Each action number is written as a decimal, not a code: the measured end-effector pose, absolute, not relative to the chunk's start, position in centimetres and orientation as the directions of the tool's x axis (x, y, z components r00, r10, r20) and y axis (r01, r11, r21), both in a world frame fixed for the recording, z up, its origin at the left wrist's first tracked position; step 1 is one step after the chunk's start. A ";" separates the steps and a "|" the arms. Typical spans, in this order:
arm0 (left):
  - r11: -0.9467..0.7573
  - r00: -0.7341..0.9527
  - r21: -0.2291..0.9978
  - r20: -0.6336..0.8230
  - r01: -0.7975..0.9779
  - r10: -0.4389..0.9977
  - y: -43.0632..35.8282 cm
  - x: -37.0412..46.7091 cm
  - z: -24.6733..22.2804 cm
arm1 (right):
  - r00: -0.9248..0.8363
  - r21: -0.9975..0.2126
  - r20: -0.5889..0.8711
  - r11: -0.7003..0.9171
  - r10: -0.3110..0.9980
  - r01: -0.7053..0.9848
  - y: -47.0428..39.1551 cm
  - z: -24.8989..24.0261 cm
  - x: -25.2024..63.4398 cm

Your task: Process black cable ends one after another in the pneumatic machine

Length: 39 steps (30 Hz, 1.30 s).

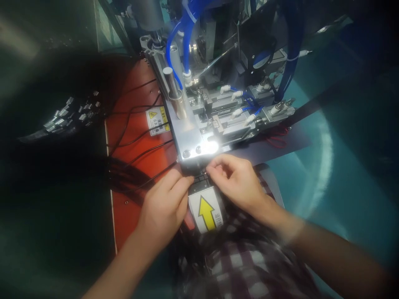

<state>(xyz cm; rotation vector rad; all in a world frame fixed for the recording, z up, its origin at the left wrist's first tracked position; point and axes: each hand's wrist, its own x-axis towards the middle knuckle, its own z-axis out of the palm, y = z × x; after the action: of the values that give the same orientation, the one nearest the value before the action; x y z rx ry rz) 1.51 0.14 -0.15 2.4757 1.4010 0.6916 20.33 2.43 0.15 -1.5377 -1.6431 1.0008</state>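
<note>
My left hand (163, 203) is closed at the left side of a small dark slot (201, 176) at the machine's front end. Its thumb and finger press together there, and whatever lies between them is hidden. At the slot's right side my right hand (238, 180) pinches with thumb and forefinger. Something tiny may be in that pinch, too small to name. Just below the slot sits a white label (195, 207) with a yellow arrow (206, 209) pointing toward the machine. A bright metal plate (190, 141) is right above my fingertips.
Pneumatic cylinders (233, 124) with blue air hoses (187, 37) fill the machine's right side. A metal post (174, 91) stands on the plate. Black cables (134, 108) cross the orange base (131, 87), which bears a warning label (157, 120). Small shiny pieces (67, 114) lie at left.
</note>
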 end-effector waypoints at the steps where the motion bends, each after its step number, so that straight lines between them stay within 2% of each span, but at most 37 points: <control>1: -0.524 0.437 0.407 0.293 0.748 0.851 0.2 1.5 -0.2 | -0.077 -0.903 -0.099 -0.057 0.992 0.426 2.5 0.0 20.5; 3: -0.521 0.433 0.416 0.292 0.745 0.853 0.2 1.5 -0.2 | -0.083 -0.937 -0.198 -0.163 0.977 0.309 2.6 -0.4 20.7; 6: -0.520 0.429 0.425 0.295 0.741 0.853 0.2 1.6 -0.2 | -0.098 -0.952 -0.228 -0.201 0.969 0.229 2.6 -0.8 20.9; 9: -0.519 0.428 0.431 0.296 0.738 0.854 0.2 1.6 -0.2 | -0.102 -0.943 -0.208 -0.172 0.973 0.286 2.4 -0.7 20.9; 14: -0.513 0.425 0.441 0.289 0.736 0.858 0.2 1.5 -0.2 | -0.098 -0.870 -0.134 -0.069 0.986 0.489 2.4 0.1 20.9; 16: -0.509 0.422 0.443 0.285 0.739 0.861 0.2 1.5 -0.1 | -0.101 -0.845 -0.163 -0.086 0.981 0.528 2.7 0.4 20.8; 18: -0.505 0.423 0.434 0.277 0.746 0.863 0.3 1.6 0.0 | -0.114 -0.839 -0.255 -0.161 0.960 0.520 3.0 0.6 20.8; 21: -0.503 0.423 0.418 0.273 0.757 0.864 0.2 1.8 0.2 | -0.133 -0.839 -0.379 -0.279 0.916 0.468 3.4 0.6 20.9; 25: -0.499 0.423 0.410 0.266 0.763 0.866 0.1 1.9 0.4 | -0.177 -0.854 -0.405 -0.303 0.897 0.422 3.8 0.5 21.2; 29: -0.495 0.424 0.435 0.256 0.752 0.869 0.2 1.8 0.3 | -0.178 -0.851 -0.498 -0.439 0.849 0.288 3.7 0.2 21.8; 34: -0.495 0.428 0.432 0.248 0.754 0.869 0.2 1.7 0.2 | -0.139 -0.880 -0.475 -0.474 0.869 0.042 2.8 -0.4 21.6; 39: -0.494 0.422 0.435 0.257 0.753 0.869 0.2 1.6 0.2 | -0.110 -0.896 -0.443 -0.443 0.889 0.031 2.4 -0.2 21.0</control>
<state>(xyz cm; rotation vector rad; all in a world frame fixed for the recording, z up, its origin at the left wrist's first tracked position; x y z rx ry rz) 1.64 0.18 0.22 2.4250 1.4155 0.6658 20.97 2.39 -0.24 -1.4887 -1.0451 1.6314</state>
